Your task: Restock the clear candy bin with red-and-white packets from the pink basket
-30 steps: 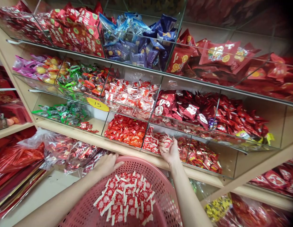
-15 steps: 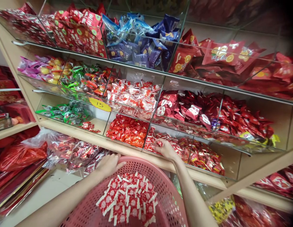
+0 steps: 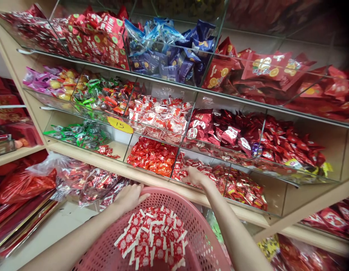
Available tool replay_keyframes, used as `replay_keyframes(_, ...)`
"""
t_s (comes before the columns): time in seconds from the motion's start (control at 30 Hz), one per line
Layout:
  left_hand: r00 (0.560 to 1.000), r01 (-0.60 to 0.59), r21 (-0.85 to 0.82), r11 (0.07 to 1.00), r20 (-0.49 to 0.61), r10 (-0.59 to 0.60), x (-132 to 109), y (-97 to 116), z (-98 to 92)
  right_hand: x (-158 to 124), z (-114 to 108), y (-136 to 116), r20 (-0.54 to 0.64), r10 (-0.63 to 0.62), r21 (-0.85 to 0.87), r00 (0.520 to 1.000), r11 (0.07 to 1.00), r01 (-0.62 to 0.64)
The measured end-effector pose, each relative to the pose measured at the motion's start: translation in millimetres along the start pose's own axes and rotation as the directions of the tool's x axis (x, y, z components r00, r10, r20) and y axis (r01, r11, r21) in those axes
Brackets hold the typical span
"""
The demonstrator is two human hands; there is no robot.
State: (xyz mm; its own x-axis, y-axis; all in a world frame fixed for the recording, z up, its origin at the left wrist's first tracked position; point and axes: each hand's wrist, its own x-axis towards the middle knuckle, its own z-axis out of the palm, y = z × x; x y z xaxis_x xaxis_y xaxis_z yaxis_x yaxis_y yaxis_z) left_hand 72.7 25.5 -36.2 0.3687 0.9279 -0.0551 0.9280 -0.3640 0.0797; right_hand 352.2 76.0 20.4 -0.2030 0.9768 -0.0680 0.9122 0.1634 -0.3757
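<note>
My left hand (image 3: 130, 196) is closed over the upper left rim of a pink perforated plastic basket (image 3: 174, 194). Inside the basket lies a heap of small red-and-white wrapped candies (image 3: 154, 237). Past the basket's far rim, my right hand (image 3: 194, 176) reaches into a low shelf compartment of similar red-and-white wrapped candies (image 3: 178, 165). Its fingers point left and down among the candies; the fingertips are blurred and partly hidden, so I cannot see whether they grip any.
Orange-red candies (image 3: 152, 156) fill the compartment to the left, behind a clear divider. Red-gold candies (image 3: 245, 188) lie to the right. The wooden shelf edge (image 3: 90, 162) runs just beyond the basket. Clear panels front the upper bins. Bagged goods (image 3: 28, 186) lie lower left.
My right hand has turned slightly, its fingers flatter and lower among the candies, and its forearm has shifted to the right. My left hand and the basket look almost unmoved.
</note>
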Motion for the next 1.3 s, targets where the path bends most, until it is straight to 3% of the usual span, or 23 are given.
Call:
replay_keyframes(0.53, 1.000, 0.015, -0.011, 1.000, -0.016, -0.015, 2, -2, 4.8, -12, -9, 13, -0.069, -0.124, 0.034, 0.990, 0.991, 0.127)
replay_keyframes(0.67, 1.000, 0.012, -0.014, 1.000, -0.008, -0.012, 2, -1, 3.5, -13, -21, 21, -0.182, -0.059, 0.184, 0.982, 0.978, 0.093)
replay_keyframes(0.8, 1.000, 0.011, -0.014, 1.000, -0.017, -0.011, 1, 0, 3.0, 0, -16, 21, -0.344, 0.201, 0.248, 0.917, 0.962, -0.117)
replay_keyframes(0.87, 1.000, 0.008, -0.010, 1.000, -0.021, -0.009, 1, 0, 2.6, 9, -7, 19, -0.347, 0.293, 0.254, 0.891, 0.944, -0.211)
replay_keyframes(1.13, 1.000, 0.007, -0.015, 1.000, -0.019, -0.007, 1, -2, 5.7, 27, 17, 12, -0.300, 0.355, 0.179, 0.885, 0.933, -0.313)
replay_keyframes(1.3, 1.000, -0.003, -0.004, 1.000, -0.021, 0.003, 2, 0, 5.6, 30, 16, 14, -0.241, 0.327, 0.258, 0.914, 0.929, -0.264)
